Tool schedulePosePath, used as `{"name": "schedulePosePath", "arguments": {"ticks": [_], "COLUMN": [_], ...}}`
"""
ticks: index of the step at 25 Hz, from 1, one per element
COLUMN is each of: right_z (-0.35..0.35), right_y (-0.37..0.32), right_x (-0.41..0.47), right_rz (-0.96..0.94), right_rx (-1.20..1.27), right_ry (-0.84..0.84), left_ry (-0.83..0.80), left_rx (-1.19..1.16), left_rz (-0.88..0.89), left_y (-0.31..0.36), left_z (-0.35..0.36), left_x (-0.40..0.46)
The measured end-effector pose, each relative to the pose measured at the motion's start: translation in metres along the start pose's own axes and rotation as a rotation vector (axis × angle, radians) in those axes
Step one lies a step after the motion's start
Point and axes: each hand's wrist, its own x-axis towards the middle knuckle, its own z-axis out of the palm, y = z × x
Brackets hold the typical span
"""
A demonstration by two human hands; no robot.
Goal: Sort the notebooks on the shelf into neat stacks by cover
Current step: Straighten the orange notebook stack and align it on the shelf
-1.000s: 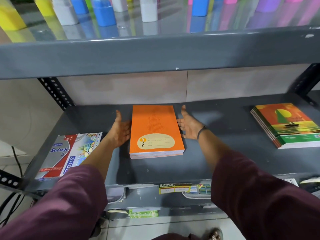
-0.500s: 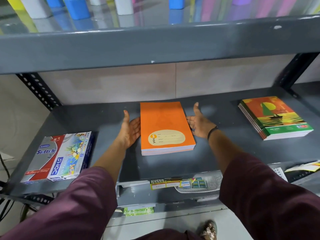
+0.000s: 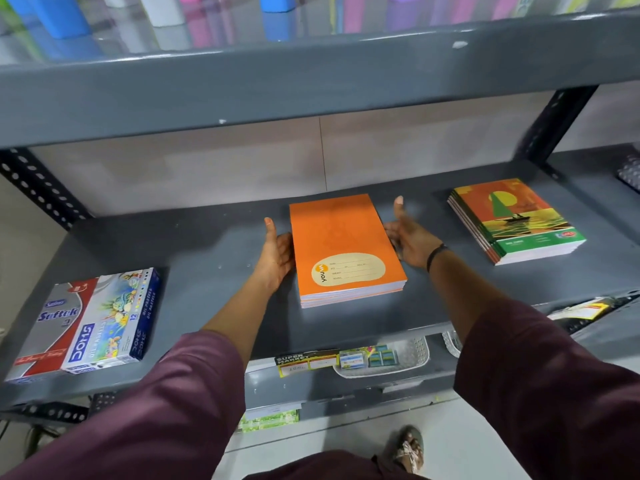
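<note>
A stack of orange notebooks [image 3: 343, 244] with a beige label lies in the middle of the grey shelf [image 3: 207, 251]. My left hand [image 3: 278, 254] presses flat against the stack's left side, thumb up. My right hand [image 3: 408, 239] presses against its right side with the fingers curled at the edge, so the stack is clamped between both palms. A second stack, with sunset sailboat covers [image 3: 516, 220], sits apart on the right of the shelf, slightly fanned.
A flat box of Doms oil pastels [image 3: 90, 320] lies at the shelf's left front. The upper shelf beam [image 3: 311, 81] hangs low overhead, with coloured bottles above it. A white basket [image 3: 388, 358] with small packets sits on the shelf below.
Both hands have closed in from either side and now touch the orange stack. The stack sits slightly turned, and the view has shifted left.
</note>
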Motion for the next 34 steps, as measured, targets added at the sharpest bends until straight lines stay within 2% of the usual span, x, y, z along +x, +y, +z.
{"name": "schedulePosePath", "arguments": {"ticks": [2,4,5,7,9,13,20,23,27,34], "right_z": [0.002,-0.002,-0.008,-0.034,-0.066,-0.133,-0.236,-0.272,-0.291,-0.275], "right_y": [0.002,0.004,0.005,0.007,0.005,0.006,0.018,0.024,0.026,0.029], "right_x": [0.0,-0.01,-0.016,-0.019,-0.019,-0.024,-0.03,-0.026,-0.023,-0.021], "right_rz": [-0.105,-0.351,-0.468,-0.573,-0.578,-0.54,-0.317,-0.207,-0.239,-0.286], "right_rx": [-0.201,-0.49,-0.597,-0.758,-0.937,-1.075,-1.153,-0.982,-0.68,-0.524], "right_ry": [0.136,0.341,0.419,0.521,0.589,0.679,0.679,0.617,0.438,0.46], "left_ry": [0.243,0.471,0.496,0.41,0.29,0.143,0.066,0.081,0.165,0.212], "left_rx": [0.272,0.549,0.662,0.788,0.82,0.772,0.642,0.593,0.496,0.441], "left_rz": [0.143,0.405,0.545,0.748,0.807,0.701,0.389,0.285,0.204,0.207], "left_y": [0.001,0.0,-0.001,-0.003,-0.008,-0.03,-0.065,-0.071,-0.074,-0.072], "left_z": [0.017,0.036,0.049,0.08,0.12,0.204,0.319,0.347,0.355,0.347], "left_x": [-0.007,-0.013,-0.018,-0.022,-0.022,-0.021,-0.022,-0.022,-0.02,-0.028]}}
